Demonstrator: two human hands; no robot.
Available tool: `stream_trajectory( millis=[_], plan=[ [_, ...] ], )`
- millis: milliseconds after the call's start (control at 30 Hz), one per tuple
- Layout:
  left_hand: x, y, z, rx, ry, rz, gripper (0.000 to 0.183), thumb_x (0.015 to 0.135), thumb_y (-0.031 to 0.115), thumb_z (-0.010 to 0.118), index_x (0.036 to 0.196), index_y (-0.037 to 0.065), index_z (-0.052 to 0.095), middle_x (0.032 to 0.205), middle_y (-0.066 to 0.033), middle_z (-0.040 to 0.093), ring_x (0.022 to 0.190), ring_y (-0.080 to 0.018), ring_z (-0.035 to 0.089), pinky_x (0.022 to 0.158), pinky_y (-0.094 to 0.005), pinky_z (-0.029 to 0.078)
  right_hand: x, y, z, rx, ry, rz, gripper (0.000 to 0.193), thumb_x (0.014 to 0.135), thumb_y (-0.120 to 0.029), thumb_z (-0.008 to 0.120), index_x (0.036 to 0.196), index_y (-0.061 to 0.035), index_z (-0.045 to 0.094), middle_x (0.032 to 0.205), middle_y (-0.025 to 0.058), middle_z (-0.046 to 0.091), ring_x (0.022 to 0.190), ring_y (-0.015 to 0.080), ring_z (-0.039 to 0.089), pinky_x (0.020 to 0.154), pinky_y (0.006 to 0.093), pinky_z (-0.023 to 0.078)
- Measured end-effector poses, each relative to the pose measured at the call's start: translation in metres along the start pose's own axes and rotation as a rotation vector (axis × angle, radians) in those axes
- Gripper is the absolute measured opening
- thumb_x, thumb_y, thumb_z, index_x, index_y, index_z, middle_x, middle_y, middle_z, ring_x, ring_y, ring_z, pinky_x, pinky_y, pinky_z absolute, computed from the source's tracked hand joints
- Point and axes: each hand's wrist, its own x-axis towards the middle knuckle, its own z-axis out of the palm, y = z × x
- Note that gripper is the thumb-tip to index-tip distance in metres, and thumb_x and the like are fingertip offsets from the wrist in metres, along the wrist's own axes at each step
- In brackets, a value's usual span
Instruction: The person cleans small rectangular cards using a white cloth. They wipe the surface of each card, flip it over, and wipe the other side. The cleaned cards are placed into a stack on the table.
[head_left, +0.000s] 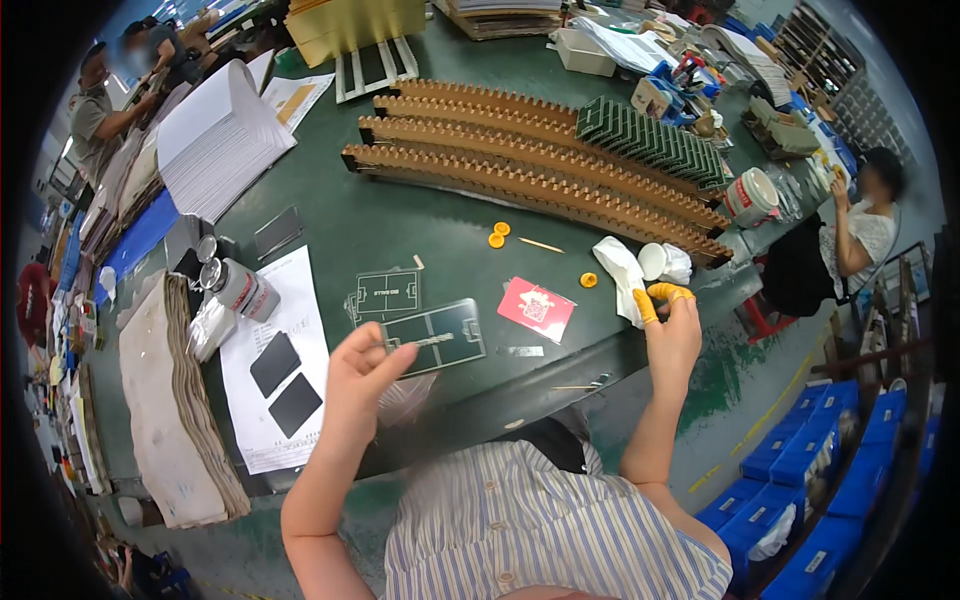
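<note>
My left hand (362, 372) pinches a clear rectangular panel (468, 350) by its left end. White lines like a playing field are printed on it. A similar panel (388, 290) lies on the table just beyond. My right hand (674, 330) is at the table's front right, wearing yellow finger cots. Its fingers are closed on the edge of a white cloth (617, 268); the exact grip is partly hidden. Between my hands lie a pink card (536, 308) with a white print and a small clear strip (521, 351). Loose yellow finger cots (497, 240) and a wooden stick (541, 244) lie farther back.
Long brown slotted racks (520, 165) cross the table's back, with upright green-edged panels (650, 140) at their right. A white tub (750, 195) stands beside them. Left are a bottle (240, 288), dark plates (295, 405) on paper (262, 345), and a cloth stack (165, 400). Several people work nearby.
</note>
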Motion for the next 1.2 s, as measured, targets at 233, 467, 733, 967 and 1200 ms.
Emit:
stream_trajectory(
  millis=[233,467,733,967,1200],
  plan=[
    [0.001,0.015,-0.035,0.006,0.050,0.104,0.014,0.086,0.003,0.061,0.098,0.000,0.056,0.096,-0.0090,0.067,0.086,-0.0103,0.062,0.084,-0.0240,0.044,0.003,0.017,-0.006,0.149,-0.037,0.035,0.018,0.081,-0.012,0.067,0.097,-0.0030,0.065,0.084,0.0080,0.062,0.068,0.0199,0.061,0.064,0.0315,0.047],
    [-0.001,0.008,-0.060,-0.022,0.121,0.159,0.017,0.087,0.008,0.058,0.100,-0.002,0.055,0.095,-0.0105,0.067,0.079,-0.0144,0.065,0.074,-0.0280,0.052,0.030,0.051,-0.013,0.232,-0.258,-0.042,0.030,0.081,-0.017,0.069,0.102,0.0039,0.063,0.084,0.0130,0.065,0.070,0.0179,0.061,0.065,0.0297,0.047],
    [-0.005,0.003,-0.071,-0.122,0.096,0.141,0.021,0.087,0.010,0.054,0.104,-0.001,0.057,0.095,-0.0094,0.066,0.078,-0.0127,0.064,0.066,-0.0257,0.054,0.068,0.017,-0.068,-0.009,-0.469,-0.089,0.033,0.082,-0.030,0.067,0.095,0.0007,0.068,0.074,0.0124,0.065,0.064,0.0169,0.058,0.061,0.0311,0.046],
    [-0.010,0.008,-0.067,-0.155,0.110,0.139,0.018,0.086,0.009,0.056,0.101,-0.002,0.055,0.091,-0.0110,0.066,0.075,-0.0146,0.064,0.067,-0.0288,0.053,0.111,0.055,-0.077,0.181,-0.754,-0.035,0.024,0.087,-0.019,0.062,0.099,0.0007,0.067,0.083,0.0015,0.066,0.075,0.0084,0.056,0.068,0.0258,0.045],
    [-0.013,0.007,-0.072,-0.161,0.117,0.156,0.017,0.086,0.010,0.057,0.098,-0.001,0.055,0.090,-0.0104,0.066,0.072,-0.0134,0.062,0.064,-0.0288,0.052,0.072,0.053,-0.066,-0.141,-0.376,-0.280,0.025,0.078,-0.021,0.073,0.099,-0.0081,0.068,0.102,0.0093,0.057,0.069,0.0154,0.058,0.069,0.0300,0.049]
  ],
)
